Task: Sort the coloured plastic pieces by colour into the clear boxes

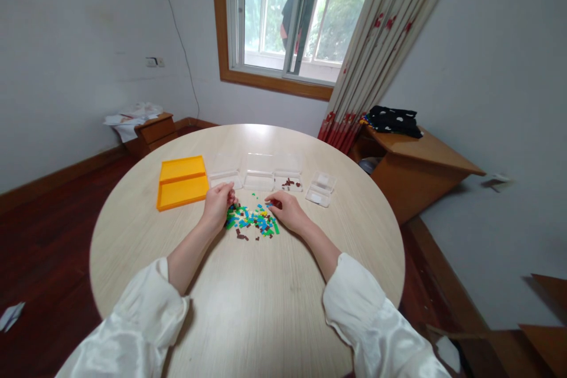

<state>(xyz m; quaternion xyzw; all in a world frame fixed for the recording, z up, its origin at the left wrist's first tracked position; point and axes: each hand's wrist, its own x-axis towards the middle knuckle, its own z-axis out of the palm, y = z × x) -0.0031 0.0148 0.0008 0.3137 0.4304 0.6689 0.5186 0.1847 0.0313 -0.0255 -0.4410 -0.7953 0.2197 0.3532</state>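
A loose pile of small building bricks [252, 221] in green, blue, brown and a little yellow lies on the round table between my hands. My left hand [217, 207] is at the pile's left edge with its fingers pinched together; what they hold, if anything, is too small to make out. At the right edge, my right hand [287, 211] has thumb and fingers closed around a small brown brick [276, 204]. Behind the hands, a clear plastic box [292, 188] with its lid up contains several brown bricks. Two similar clear boxes, a middle one [259, 182] and a left one [225, 179], stand beside it.
An open yellow two-part case [182, 183] lies at the left of the pale wooden table [248, 301]. A smaller clear box [321, 189] sits on the right. Beyond the table are a wooden cabinet [398, 177], a curtain [376, 35] and a small drawer stand [155, 130].
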